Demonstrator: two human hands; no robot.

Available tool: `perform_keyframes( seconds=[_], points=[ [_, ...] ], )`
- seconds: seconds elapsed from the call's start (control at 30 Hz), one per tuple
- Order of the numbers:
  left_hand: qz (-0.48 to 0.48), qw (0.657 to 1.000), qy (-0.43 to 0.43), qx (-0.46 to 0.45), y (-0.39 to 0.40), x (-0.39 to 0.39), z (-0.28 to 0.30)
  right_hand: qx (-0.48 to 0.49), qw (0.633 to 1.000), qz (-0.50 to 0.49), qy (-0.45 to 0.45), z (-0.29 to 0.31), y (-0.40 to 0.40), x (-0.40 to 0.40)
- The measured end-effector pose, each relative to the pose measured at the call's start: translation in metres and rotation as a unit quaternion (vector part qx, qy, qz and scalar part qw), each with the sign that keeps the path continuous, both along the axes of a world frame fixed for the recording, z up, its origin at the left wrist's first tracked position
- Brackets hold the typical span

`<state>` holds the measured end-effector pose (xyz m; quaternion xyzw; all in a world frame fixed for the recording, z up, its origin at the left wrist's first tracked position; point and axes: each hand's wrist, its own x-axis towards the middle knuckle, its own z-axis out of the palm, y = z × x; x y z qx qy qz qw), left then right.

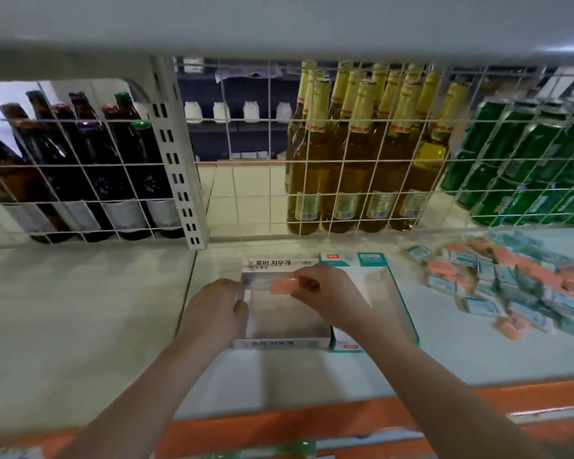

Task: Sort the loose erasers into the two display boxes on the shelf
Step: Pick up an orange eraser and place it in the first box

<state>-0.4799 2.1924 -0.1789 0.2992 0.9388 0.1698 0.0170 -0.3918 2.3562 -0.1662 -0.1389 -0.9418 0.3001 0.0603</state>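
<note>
While left hand (217, 306) grips white box (279, 341) (edge), right hand (325, 293) pinches pink eraser (280, 285)

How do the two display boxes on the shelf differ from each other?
The white box has grey-white walls with black lettering; the teal-trimmed box has green edges and red labels. The left hand holds the white box's side while the right hand holds a pink eraser over it; the teal-trimmed box goes unheld. Both sit side by side, open-topped.
</note>
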Motion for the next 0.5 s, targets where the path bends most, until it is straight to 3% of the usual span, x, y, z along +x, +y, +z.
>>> perform_keyframes(
  seconds=[0.3, 0.5],
  points=[
    [0.000, 0.999, 0.000, 0.045, -0.004, 0.001, -0.006, -0.030, 0.999, 0.011, -0.022, -0.014, -0.020, -0.026],
    [0.013, 0.999, 0.006, 0.053, -0.004, 0.003, -0.007, 0.017, 0.999, 0.017, -0.036, -0.015, -0.020, -0.031]
  ],
)
